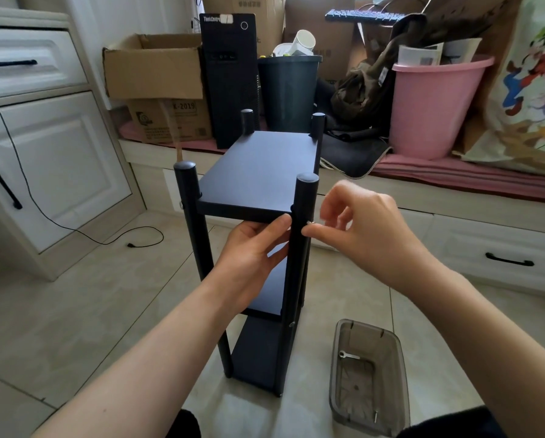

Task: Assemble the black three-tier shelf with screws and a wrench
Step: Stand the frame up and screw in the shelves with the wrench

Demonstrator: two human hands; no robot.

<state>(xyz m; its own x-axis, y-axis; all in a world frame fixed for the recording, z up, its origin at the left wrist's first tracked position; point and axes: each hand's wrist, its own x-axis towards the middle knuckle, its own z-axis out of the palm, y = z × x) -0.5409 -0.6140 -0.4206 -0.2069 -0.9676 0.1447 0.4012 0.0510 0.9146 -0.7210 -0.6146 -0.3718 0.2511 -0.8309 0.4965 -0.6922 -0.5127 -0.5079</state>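
The black three-tier shelf (258,172) stands upright on the tiled floor, with four round posts and three boards. My left hand (249,251) grips the near right post (301,248) just under the top board, thumb against the post. My right hand (356,226) pinches a small silver screw (309,223) at the right side of that same post, level with the top board. A silver screw head shows on the near left post (181,204) and another lower on the near right post. A small silver wrench (348,355) lies in the grey plastic box (337,374).
The translucent grey box on the floor at the lower right also holds a loose screw (375,416). Behind the shelf are a low padded bench, a cardboard box (154,71), a black computer tower (230,77), a dark bin (288,90) and a pink bucket (432,105). A black cable (107,241) lies on the left floor.
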